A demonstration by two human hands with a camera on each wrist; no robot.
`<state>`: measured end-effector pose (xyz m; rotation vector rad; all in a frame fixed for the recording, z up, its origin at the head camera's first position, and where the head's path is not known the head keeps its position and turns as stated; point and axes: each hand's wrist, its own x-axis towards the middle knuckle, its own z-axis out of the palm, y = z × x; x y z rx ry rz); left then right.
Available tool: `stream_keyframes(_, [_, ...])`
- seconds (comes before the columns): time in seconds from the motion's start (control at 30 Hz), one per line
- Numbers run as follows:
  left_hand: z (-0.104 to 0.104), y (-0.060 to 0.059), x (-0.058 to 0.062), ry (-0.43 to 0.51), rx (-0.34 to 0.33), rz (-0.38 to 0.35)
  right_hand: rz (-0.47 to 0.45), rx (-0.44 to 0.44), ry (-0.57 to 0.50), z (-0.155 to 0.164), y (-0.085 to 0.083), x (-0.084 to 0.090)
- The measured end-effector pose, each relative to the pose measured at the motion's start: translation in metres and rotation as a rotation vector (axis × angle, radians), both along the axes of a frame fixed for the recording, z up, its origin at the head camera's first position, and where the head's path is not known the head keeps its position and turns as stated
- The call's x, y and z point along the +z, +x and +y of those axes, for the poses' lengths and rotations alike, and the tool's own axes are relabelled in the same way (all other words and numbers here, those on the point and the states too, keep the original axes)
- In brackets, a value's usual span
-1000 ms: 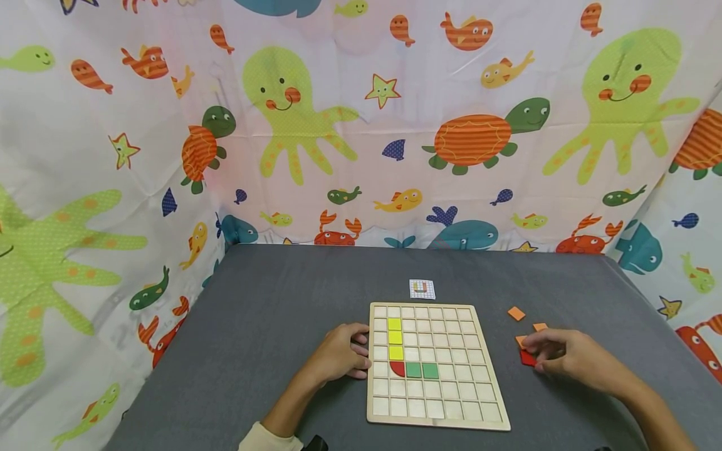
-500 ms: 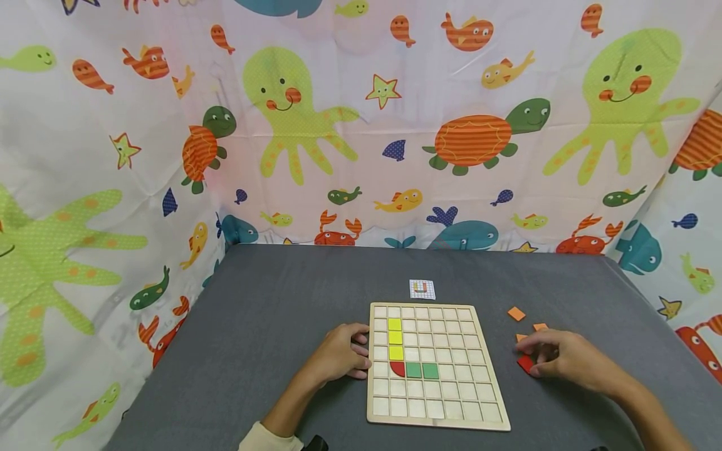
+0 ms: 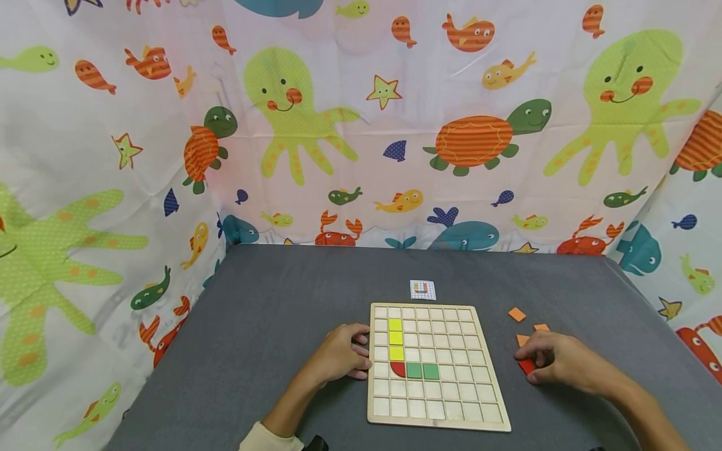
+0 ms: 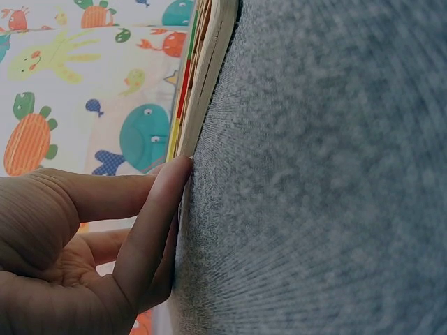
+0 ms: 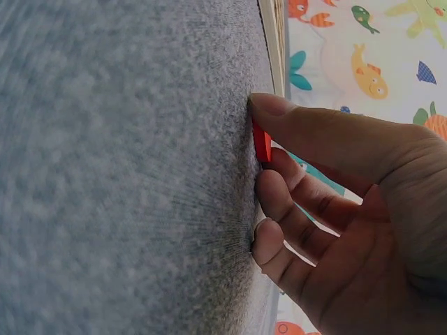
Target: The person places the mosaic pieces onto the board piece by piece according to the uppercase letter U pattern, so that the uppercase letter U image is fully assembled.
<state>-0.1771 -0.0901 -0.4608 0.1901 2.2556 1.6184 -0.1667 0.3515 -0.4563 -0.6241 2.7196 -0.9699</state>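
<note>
A wooden grid board point(image 3: 465, 394) lies on the grey cloth, bearing yellow square tiles point(image 3: 396, 338), a red quarter-round tile point(image 3: 398, 369) and green square tiles point(image 3: 422, 371). My left hand point(image 3: 338, 355) rests at the board's left side. In the left wrist view, fingertips point(image 4: 183, 167) touch its rim. To the board's right, my right hand point(image 3: 575, 363) pinches a red tile point(image 3: 527, 366) between thumb and fingers, low against the cloth. In the right wrist view only the edge of this red tile point(image 5: 262, 143) shows, so its full outline is hidden.
Loose orange tiles point(image 3: 516, 314) lie just beyond my right hand, one partly covered by it. A small printed card point(image 3: 422, 289) with a coloured pattern on a grid lies behind the board. A curtain with sea animals point(image 3: 372, 125) surrounds the grey table point(image 3: 293, 282).
My right hand has shifted slightly and its fingers have moved round the red tile, which has turned and slid a little towards the person. The left hand and board have stayed put.
</note>
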Motion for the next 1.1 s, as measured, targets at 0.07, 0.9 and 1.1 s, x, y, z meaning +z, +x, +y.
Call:
stream_keyframes(0.07, [0.0,0.0,0.0,-0.002,-0.001,0.003,0.005,0.0,0.015,0.0,0.0,0.0])
stream_keyframes(0.9, [0.0,0.0,0.0,0.009,-0.004,-0.005,0.069,-0.02,0.053,-0.027,0.002,0.009])
stream_keyframes(1.1, [0.0,0.001,0.0,0.005,-0.004,0.004,0.061,0.014,-0.037,-0.046,-0.002,0.01])
